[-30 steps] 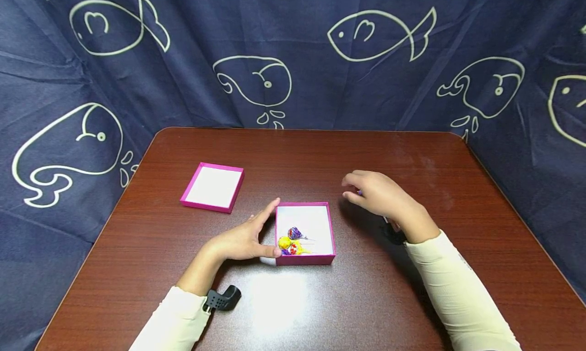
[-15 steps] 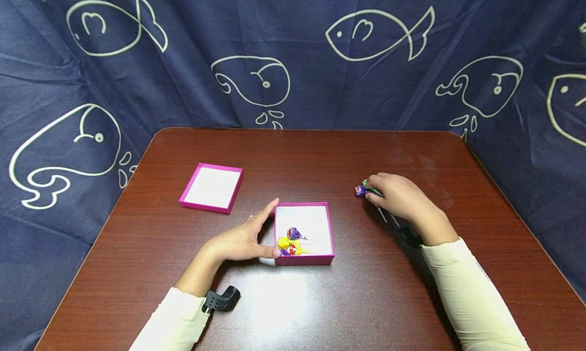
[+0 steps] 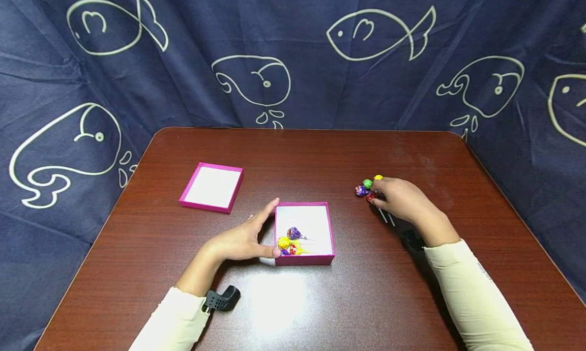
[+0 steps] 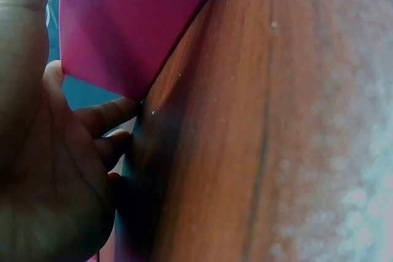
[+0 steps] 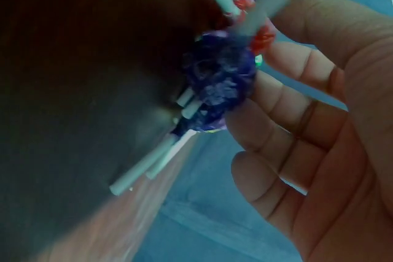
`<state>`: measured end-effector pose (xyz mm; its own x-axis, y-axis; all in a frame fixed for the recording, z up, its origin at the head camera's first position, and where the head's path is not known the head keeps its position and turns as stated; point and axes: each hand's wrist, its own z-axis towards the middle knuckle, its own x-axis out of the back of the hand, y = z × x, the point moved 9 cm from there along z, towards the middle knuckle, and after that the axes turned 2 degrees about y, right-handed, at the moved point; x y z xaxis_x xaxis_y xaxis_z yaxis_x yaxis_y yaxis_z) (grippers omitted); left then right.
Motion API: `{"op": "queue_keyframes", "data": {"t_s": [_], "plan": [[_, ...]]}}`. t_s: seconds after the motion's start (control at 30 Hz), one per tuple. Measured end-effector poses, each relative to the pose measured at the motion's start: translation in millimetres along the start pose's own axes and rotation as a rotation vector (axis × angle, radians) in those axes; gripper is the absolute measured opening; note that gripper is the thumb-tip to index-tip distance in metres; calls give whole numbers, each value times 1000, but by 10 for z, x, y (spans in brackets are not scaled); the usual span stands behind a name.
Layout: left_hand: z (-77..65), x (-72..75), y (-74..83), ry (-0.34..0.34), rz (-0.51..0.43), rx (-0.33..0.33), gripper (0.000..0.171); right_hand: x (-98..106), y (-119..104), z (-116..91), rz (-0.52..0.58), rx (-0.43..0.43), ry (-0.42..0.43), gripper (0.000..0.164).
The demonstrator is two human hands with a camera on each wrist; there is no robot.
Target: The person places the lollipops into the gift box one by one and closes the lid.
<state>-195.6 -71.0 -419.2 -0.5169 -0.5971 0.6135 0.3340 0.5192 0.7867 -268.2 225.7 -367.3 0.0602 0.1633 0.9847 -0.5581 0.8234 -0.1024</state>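
My left hand spans the left side of an open pink box, thumb at the near corner and index finger straight at the far one. Several lollipops lie at the left of its white inside, among them a purple lollipop and a yellow lollipop. To the right, my right hand is down at a cluster of lollipops, thumb and fingertips around a red lollipop. A purple lollipop, a green lollipop and a yellow lollipop show beside it; the hand hides the rest.
The pink box lid, white inside facing up, lies at the left on the brown wooden table. A dark blue cloth with fish and whale drawings hangs behind the table.
My right hand has moved from near the box rightward to the lollipop cluster. It has shifted slightly, so the red and yellow lollipops now show. My left hand stays at the box.
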Motion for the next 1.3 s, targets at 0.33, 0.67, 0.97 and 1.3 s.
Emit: {"op": "queue_keyframes", "data": {"t_s": [0.33, 0.67, 0.97, 1.3], "plan": [[-5, -4, -9, -4, -2, 10, 113, -45, -25, 30, 3, 40, 23, 13], [-2, 7, -14, 0, 5, 3, 113, -21, -9, 28, 67, 23, 28, 9], [-6, -4, -10, -3, 2, 2, 113, 28, -75, 45, 101, 72, 58, 9], [-1, -6, -14, -3, -6, 9, 113, 188, -319, 81, 102, 152, 128, 14]]}}
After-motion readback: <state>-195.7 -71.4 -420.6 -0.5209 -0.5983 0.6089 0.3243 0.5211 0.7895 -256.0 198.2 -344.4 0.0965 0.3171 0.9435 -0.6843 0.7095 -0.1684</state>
